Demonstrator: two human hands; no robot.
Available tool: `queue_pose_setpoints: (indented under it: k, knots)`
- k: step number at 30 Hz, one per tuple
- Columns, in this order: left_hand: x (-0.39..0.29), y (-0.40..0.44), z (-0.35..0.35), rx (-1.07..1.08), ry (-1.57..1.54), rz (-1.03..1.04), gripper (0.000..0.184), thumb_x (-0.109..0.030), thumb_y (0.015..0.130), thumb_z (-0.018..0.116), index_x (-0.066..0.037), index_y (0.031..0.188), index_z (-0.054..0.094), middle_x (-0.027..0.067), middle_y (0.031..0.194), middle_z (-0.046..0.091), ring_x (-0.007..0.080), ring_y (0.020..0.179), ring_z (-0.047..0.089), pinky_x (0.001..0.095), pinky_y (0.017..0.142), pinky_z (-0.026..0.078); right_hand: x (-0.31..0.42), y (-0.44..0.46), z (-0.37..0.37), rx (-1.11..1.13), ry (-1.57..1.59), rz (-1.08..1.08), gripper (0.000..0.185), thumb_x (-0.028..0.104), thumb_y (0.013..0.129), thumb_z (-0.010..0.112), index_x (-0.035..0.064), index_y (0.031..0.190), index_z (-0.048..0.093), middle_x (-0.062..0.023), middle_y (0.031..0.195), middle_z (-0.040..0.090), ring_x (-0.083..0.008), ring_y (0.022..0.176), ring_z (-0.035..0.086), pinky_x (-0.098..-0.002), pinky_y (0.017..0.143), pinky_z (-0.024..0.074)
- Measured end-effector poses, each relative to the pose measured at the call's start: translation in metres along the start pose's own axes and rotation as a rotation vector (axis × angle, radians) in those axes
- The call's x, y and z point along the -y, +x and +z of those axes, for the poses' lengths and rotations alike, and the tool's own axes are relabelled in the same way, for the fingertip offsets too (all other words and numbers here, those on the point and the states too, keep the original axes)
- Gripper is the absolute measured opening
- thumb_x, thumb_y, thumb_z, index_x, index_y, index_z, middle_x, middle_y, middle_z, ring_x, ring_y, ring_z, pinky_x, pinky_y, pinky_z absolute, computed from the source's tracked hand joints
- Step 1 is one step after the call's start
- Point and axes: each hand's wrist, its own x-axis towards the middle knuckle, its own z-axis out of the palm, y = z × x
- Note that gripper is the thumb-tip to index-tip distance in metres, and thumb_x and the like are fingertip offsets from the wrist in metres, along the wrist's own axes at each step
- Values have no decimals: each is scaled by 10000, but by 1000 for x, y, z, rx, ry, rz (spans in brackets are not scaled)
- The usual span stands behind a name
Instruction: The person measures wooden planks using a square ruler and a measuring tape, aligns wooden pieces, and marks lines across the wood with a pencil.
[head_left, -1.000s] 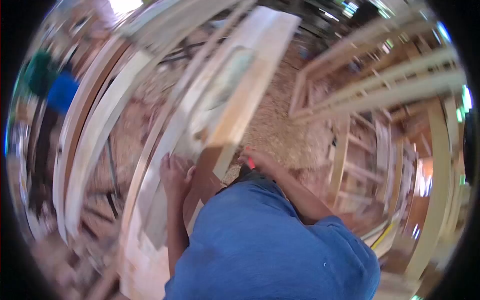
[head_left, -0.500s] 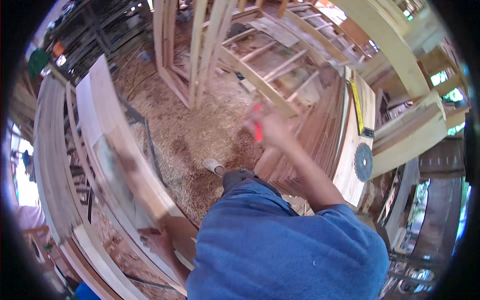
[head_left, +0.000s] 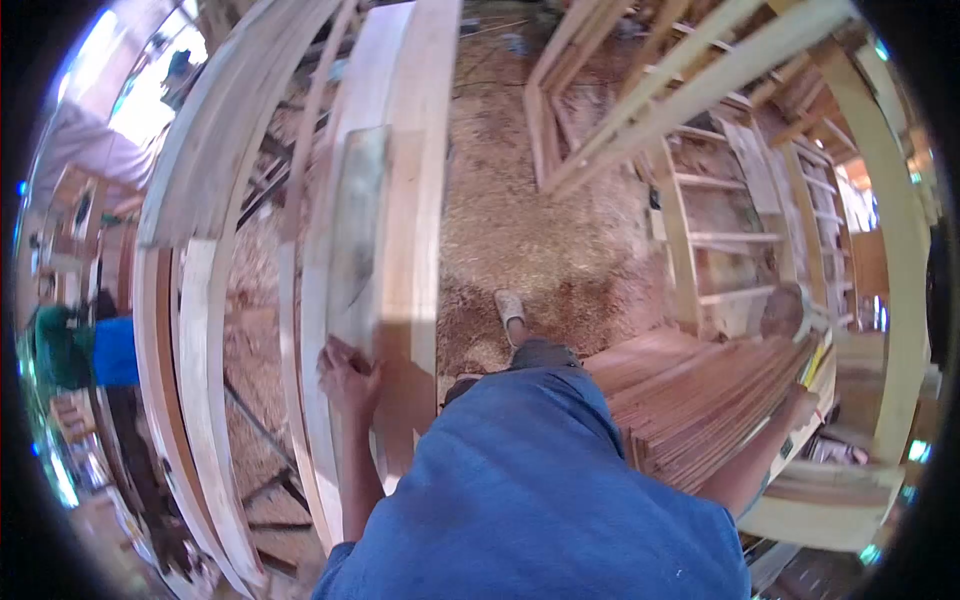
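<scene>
My left hand point(head_left: 348, 378) rests on a long pale plank point(head_left: 410, 260), thumb and fingers apart, at the near end of a grey, weathered strip point(head_left: 358, 230) lying on it. On the other side, my right hand point(head_left: 797, 408) reaches to the far edge of a stack of thin brown boards point(head_left: 690, 395). A yellow-bladed square point(head_left: 813, 363) shows right beside that hand. Blur and the hand's angle hide the fingers, so whether they grip the square cannot be made out. The red item held earlier is not plainly visible.
More long boards point(head_left: 205, 290) lie at the left. Upright wooden frames point(head_left: 545, 130) and a ladder-like frame point(head_left: 735, 240) stand ahead and right. Sawdust covers the floor point(head_left: 550, 240). A person in green and blue point(head_left: 65, 345) is at the far left.
The view has swung to the left. My right hand, with a red object in it before, has moved outward to the yellow square. My left hand stays on the plank.
</scene>
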Motion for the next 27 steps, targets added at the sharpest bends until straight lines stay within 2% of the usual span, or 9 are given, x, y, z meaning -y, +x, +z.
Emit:
queue_pose_setpoints:
  k: [3,10,16,20,22,23,25,26,27]
  knots:
    - [11,6,6,22,-16,41,1084,-391,661,857,1,1521,326,278,1417,445,455,1301,437,550,1033,415,19,36,37,-133,132,-336,654,553,758,762,53,1164,649,-176,1041,744,-448,906,712,-545,760,574]
    - [22,14,0,53,-110,107,1095,-331,620,853,-12,1515,309,243,1324,469,438,1211,473,555,1002,423,149,8,34,-340,-113,-706,447,394,920,606,-42,1020,624,-244,831,719,-396,772,732,-526,644,597]
    - [20,13,-4,66,-142,80,1115,-314,592,877,-2,1508,323,230,1293,482,432,1207,470,536,1018,419,148,-5,-2,-283,-134,-734,424,335,877,645,-80,950,692,-253,823,723,-410,781,734,-523,684,597]
    - [36,26,-17,223,-315,43,1136,-310,579,901,25,1508,339,244,1347,476,425,1269,452,503,1073,398,158,-20,-10,-146,160,-946,304,261,862,673,-9,989,736,-203,836,733,-389,763,726,-499,685,579]
    - [59,33,-16,248,-440,50,1143,-311,587,904,37,1513,333,248,1393,462,411,1303,448,479,1092,392,169,8,46,-10,504,-1191,242,156,869,673,54,1078,742,-126,842,744,-340,705,709,-457,655,554]
    - [69,39,-14,268,-508,71,1146,-312,591,906,44,1516,330,250,1416,455,404,1320,446,468,1102,389,181,-26,32,318,634,-1158,254,145,896,659,52,1123,720,-83,831,703,-257,703,662,-403,643,528]
    - [87,42,-2,289,-700,-8,1172,-309,596,896,49,1537,297,236,1428,450,369,1307,475,428,1057,437,211,-112,-9,917,861,-875,281,123,948,630,47,1214,677,4,808,620,-90,700,568,-295,619,475]
    - [86,41,11,323,-857,-64,1171,-310,601,887,51,1542,290,229,1390,472,358,1272,501,418,1021,464,221,-160,-39,1053,968,-752,257,150,960,648,55,1198,677,10,771,607,-67,636,550,-239,567,436]
    - [69,39,9,347,-699,-37,1167,-300,607,880,38,1551,282,228,1360,478,360,1245,511,412,996,473,230,-195,-55,1283,1113,-638,242,170,964,671,48,1173,667,6,758,599,-79,604,551,-239,541,435]
